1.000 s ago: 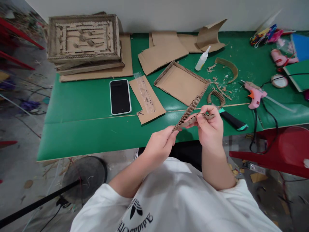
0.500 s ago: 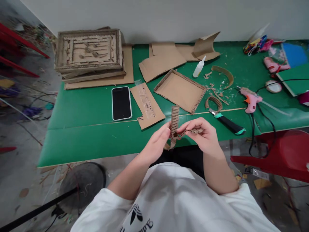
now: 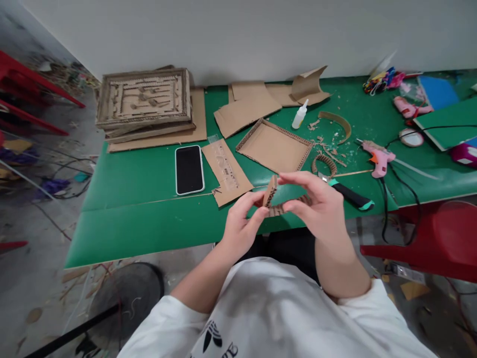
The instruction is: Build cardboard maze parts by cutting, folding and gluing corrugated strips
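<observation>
Between my two hands is a narrow corrugated cardboard strip (image 3: 276,211), bent so that one short part (image 3: 271,191) stands up. My left hand (image 3: 242,221) pinches the strip at its bend, thumb in front. My right hand (image 3: 316,199) holds the other stretch, its thumb on the strip and its fingers curved above. Part of the strip is hidden by the right hand. Just beyond lies a shallow cardboard tray (image 3: 276,146) with corrugated walls. A curled cardboard strip (image 3: 325,164) and a utility knife (image 3: 350,193) with a black and teal handle lie beside my right hand.
On the green table (image 3: 141,219) are a phone (image 3: 190,170), a clear ruler (image 3: 224,164) on cardboard, a glue bottle (image 3: 300,115), a pink glue gun (image 3: 380,156) with a cable, and stacked cardboard frames (image 3: 145,99). A red chair (image 3: 443,238) stands at right.
The strip has been turned: its upright ribbed part now shows a smooth face and leans. My right hand has opened wider and its fingers reach over the strip. The view has shifted slightly.
</observation>
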A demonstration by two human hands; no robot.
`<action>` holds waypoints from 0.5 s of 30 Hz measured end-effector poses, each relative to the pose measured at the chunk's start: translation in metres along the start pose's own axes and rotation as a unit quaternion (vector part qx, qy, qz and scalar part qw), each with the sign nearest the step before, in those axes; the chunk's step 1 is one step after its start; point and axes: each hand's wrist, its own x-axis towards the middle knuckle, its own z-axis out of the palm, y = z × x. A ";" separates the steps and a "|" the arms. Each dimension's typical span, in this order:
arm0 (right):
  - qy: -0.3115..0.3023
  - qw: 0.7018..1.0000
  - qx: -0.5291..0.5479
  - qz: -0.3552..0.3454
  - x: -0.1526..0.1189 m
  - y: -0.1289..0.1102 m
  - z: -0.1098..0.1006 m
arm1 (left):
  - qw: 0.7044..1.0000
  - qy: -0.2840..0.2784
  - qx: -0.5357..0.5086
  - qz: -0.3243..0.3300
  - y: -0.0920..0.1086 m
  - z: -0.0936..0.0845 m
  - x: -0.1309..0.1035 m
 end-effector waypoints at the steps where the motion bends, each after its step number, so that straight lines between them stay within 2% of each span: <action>1: -0.006 1.000 -0.007 0.000 0.001 -0.003 0.005 | 0.999 0.001 0.022 0.029 0.000 0.001 0.000; 5: -0.012 0.998 -0.021 -0.064 0.002 -0.009 0.014 | 0.989 0.018 0.071 0.132 -0.002 0.001 0.000; 10: -0.028 0.991 -0.057 -0.118 0.000 -0.013 0.010 | 0.966 0.080 0.073 0.235 -0.001 -0.003 0.001; 15: 0.020 0.986 -0.053 -0.156 -0.007 -0.023 0.010 | 0.940 0.132 0.123 0.290 0.007 -0.007 0.002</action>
